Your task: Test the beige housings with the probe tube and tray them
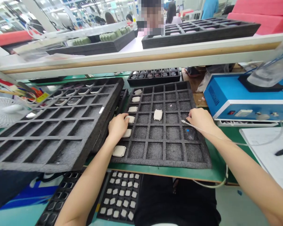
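Note:
My left hand (118, 127) is at the left column of a dark grey foam tray (155, 164), fingers bent and closed on a white rounded-square piece (131, 119). Other white pieces, among them one nearest me (119, 151), lie along that column. One more white piece (158, 115) sits alone in a middle compartment. Over the tray's right edge, my right hand (200, 116) is curled, its fingertips partly hidden. A thin clear hose (217, 137) runs across my right wrist and ends in a small white fitting (184, 121) beside the fingers. Below it, a dark piece with a blue spot (190, 133) lies in a compartment.
A larger foam tray (85, 147) with dark framed pieces stands higher at left. At right are a blue machine (240, 97) and papers (266, 147). A shelf bar (141, 62) crosses above. A tray of small white pieces (119, 196) lies below the table edge.

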The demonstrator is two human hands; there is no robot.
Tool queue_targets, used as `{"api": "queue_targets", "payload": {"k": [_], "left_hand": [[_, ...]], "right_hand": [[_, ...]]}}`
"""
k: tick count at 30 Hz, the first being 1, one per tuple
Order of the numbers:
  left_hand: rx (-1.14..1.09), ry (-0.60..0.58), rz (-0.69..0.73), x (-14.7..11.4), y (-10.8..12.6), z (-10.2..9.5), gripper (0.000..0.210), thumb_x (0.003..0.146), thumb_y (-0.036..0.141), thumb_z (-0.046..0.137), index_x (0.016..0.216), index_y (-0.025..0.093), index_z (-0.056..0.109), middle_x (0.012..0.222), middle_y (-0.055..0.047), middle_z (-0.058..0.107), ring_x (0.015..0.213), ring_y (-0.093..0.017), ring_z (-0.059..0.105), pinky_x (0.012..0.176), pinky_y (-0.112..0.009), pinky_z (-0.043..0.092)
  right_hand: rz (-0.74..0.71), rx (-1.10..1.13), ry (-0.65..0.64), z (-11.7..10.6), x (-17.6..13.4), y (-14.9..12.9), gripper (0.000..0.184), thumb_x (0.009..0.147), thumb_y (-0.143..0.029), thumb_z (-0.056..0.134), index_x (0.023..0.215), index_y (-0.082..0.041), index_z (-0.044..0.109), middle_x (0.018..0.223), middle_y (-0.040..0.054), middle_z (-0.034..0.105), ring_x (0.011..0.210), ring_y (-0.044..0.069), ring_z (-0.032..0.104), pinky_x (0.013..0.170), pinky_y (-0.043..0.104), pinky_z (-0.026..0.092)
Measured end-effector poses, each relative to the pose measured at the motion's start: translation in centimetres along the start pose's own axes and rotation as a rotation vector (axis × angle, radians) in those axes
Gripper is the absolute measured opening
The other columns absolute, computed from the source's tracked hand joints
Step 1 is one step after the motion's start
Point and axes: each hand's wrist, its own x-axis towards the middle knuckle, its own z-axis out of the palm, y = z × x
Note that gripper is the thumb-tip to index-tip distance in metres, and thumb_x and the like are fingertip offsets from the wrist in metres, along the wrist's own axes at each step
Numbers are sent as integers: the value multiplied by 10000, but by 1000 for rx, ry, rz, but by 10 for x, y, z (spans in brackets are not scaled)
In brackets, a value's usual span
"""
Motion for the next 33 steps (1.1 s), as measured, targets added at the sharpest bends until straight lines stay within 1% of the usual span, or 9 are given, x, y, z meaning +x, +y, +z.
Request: {"api": "queue_targets", "payload": {"k": [5,10,13,16,21,24,27,29,33], "left_hand": [[9,133,96,-11,24,-7,433,880,199,481,1292,112,580,1372,-196,511,1187,-358,554,960,-460,470],[-207,10,377,-3,73,-6,287,874,246,530,1104,140,665,1060,-98,702,940,-240,670,877,-354,514],[-197,-19,390,6,95,4,309,800,236,628,1081,118,677,1070,-144,700,982,-317,660,877,-427,506],[-219,-34,370,11,103,10,393,716,165,689,1105,111,679,1034,-170,708,970,-365,662,862,-480,501],[-389,-94,372,19,104,11,243,742,227,681,967,150,732,919,-105,745,870,-279,699,844,-409,527],[-872,-214,353,20,106,17,294,779,306,663,1027,154,702,1021,-82,739,933,-214,689,866,-349,538],[-1438,-416,253,15,108,28,329,693,319,767,970,153,706,974,-57,738,911,-183,678,856,-333,545],[-1543,-528,226,10,108,34,326,661,312,810,935,161,720,944,-43,734,872,-161,672,852,-322,542],[-1530,-646,268,5,108,39,339,674,326,822,962,166,742,939,-54,735,868,-169,676,873,-332,526]], "right_hand": [[-49,-53,112,6,-6,0,310,910,-115,410,897,-73,717,927,212,720,874,316,712,692,336,498],[-105,226,285,12,-9,-2,294,937,-217,439,979,-157,725,1024,110,738,932,294,700,749,347,508],[-202,476,354,21,-8,-1,257,924,-203,481,978,-152,727,1029,89,743,954,250,697,826,323,506],[-236,703,339,33,-6,1,220,903,-188,519,946,-141,730,904,75,758,838,206,712,768,287,514],[-240,959,334,42,-7,3,200,875,-237,553,899,-145,729,761,51,737,630,150,669,611,248,495],[-242,1171,278,39,-10,1,214,851,-293,579,863,-134,722,707,42,710,557,119,622,529,220,478],[-229,1360,174,35,-14,-2,267,823,-361,613,853,-116,713,693,45,692,496,96,567,422,193,429],[-246,1418,129,33,-16,-3,283,809,-380,636,856,-111,710,696,46,687,473,82,539,391,184,408],[-295,1439,86,32,-18,-5,235,801,-338,649,844,-113,702,688,35,679,459,65,516,396,180,403]]}}
